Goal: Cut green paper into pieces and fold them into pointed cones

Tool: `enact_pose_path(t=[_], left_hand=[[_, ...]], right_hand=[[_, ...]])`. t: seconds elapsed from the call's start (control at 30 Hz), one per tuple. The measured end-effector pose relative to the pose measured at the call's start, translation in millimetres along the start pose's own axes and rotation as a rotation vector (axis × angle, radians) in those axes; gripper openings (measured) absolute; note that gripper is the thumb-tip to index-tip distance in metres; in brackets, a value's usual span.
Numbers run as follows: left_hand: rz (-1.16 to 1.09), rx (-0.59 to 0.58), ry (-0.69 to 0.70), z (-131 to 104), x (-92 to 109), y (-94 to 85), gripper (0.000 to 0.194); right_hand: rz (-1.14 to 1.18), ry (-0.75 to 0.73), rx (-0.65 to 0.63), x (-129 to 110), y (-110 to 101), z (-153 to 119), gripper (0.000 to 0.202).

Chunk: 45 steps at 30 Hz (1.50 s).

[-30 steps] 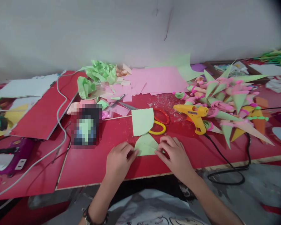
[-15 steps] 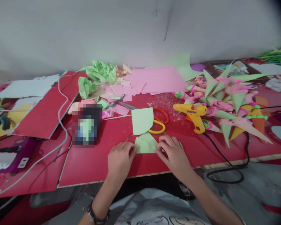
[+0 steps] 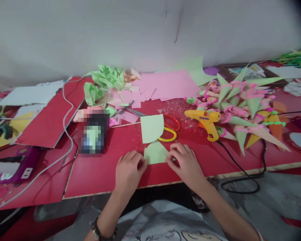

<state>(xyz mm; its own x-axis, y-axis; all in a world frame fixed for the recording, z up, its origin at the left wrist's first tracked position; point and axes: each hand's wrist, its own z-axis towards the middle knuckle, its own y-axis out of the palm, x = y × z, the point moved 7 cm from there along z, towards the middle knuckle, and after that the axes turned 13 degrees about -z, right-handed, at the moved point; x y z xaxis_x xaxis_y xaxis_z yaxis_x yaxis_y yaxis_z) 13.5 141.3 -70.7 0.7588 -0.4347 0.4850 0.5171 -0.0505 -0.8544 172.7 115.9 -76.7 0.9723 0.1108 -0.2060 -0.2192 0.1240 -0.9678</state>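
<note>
OK so quick desc: both hands are down near the front edge of the red surface [image 3: 102, 177], w/ a small pale green paper piece [image 3: 154, 154] between them. Left hand [image 3: 130, 167] has its grip closed, thumb + fingertips pinching the piece's left edge; right hand [image 3: 185, 160] does the same at the right corner, grip closed on it too, fingers curled. Piece lies low, approx. flat on the surface, its top rounding up to a 2nd green piece [image 3: 152, 129] just behind. That one has straight top/left sides and a rounded lower right corner, and partly covers some scissors [image 3: 176, 135]: a red loop & a yellow loop stick out on its right, blade out the upper left. Yellow glue gun [image 3: 207, 118] is on its side to the right, nozzle pointing left, black cord [image 3: 232, 159] trailing off the front edge. Right behind it, a big pile of pink/green paper cones [image 3: 237, 103]. At the back, pink sheets [image 3: 169, 83], plus crumpled green paper [image 3: 109, 77] over to the left w/ misc. scraps. Left of the hands there's a dark pixelated block [image 3: 95, 134], can't tell what exactly. Farther left, a red board [image 3: 54, 115] w/ a white cable [image 3: 67, 130] running over it.
</note>
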Motion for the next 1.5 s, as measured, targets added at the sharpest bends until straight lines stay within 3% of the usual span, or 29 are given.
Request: enact_pose_path(t=[0.07, 0.17, 0.27, 0.37, 0.47, 0.67, 0.97, 1.07, 1.13, 1.27, 1.5], left_hand=[[0.06, 0.052, 0.082, 0, 8, -6.2, 0.008], [0.212, 0.032, 0.324, -1, 30, -8.7, 0.038], [0.28, -0.126, 0.546, -4, 45, -0.9, 0.038], [0.271, -0.294, 0.643, -10, 46, 6.1, 0.036], [0.268, -0.351, 0.599, -18, 36, 3.9, 0.042], [0.24, -0.32, 0.492, -33, 16, -6.9, 0.048], [0.04, -0.348, 0.338, -30, 1, -6.1, 0.049], [-0.041, -0.321, 0.327, -30, -2, -7.6, 0.046], [-0.078, -0.301, 0.327, -29, -4, -8.9, 0.042], [-0.12, -0.273, 0.322, -19, -1, -10.9, 0.028], [0.062, -0.16, 0.407, 2, 35, -3.8, 0.025]], right_hand=[[0.002, 0.005, -0.014, 0, 1, 0, 0.013], [-0.007, 0.006, -0.031, 0, 1, 1, 0.01], [-0.012, 0.007, -0.036, 0, 0, 1, 0.01], [-0.007, 0.008, -0.027, -1, -2, 1, 0.012], [-0.008, 0.012, -0.027, -1, -2, 1, 0.013], [0.01, 0.013, -0.019, 1, -3, 0, 0.009], [0.017, 0.071, 0.002, 29, -12, -14, 0.007], [0.068, 0.018, 0.047, 24, -16, -15, 0.016], [0.111, -0.109, 0.032, 11, -17, -15, 0.023], [0.077, -0.318, -0.023, -13, -13, -10, 0.03], [-0.235, -0.438, 0.222, -23, -15, -2, 0.018]])
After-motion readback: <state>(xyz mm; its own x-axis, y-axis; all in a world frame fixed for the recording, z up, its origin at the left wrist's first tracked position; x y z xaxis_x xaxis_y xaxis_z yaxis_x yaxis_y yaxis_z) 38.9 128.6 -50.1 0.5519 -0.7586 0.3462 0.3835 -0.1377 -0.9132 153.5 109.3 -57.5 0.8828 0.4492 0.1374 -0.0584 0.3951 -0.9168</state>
